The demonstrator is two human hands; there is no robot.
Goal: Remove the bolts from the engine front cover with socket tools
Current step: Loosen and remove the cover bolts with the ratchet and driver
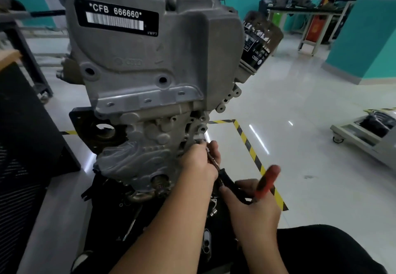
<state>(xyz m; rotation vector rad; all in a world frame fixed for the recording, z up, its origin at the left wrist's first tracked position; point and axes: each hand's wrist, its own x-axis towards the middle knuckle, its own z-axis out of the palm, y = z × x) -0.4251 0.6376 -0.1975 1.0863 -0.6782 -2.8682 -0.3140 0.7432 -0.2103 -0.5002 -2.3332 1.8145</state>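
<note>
A grey cast engine front cover (147, 132) stands upright before me, with a black label reading CFB 666660 near its top. My left hand (199, 164) grips the metal shaft of a socket tool (211, 160) close to the cover's lower right edge, where the socket end meets a bolt (200, 139). My right hand (250, 200) holds the tool's black and orange handle (265, 181), which looks blurred. The bolt itself is mostly hidden by my left fingers.
A black oil filter (260, 42) sticks out at the engine's upper right. Yellow-black floor tape (250, 149) marks the tiled floor. A low wheeled cart (364, 132) is at right, a workbench (306, 14) far back, a dark stand (27, 123) at left. Loose small parts (213, 209) lie below the engine.
</note>
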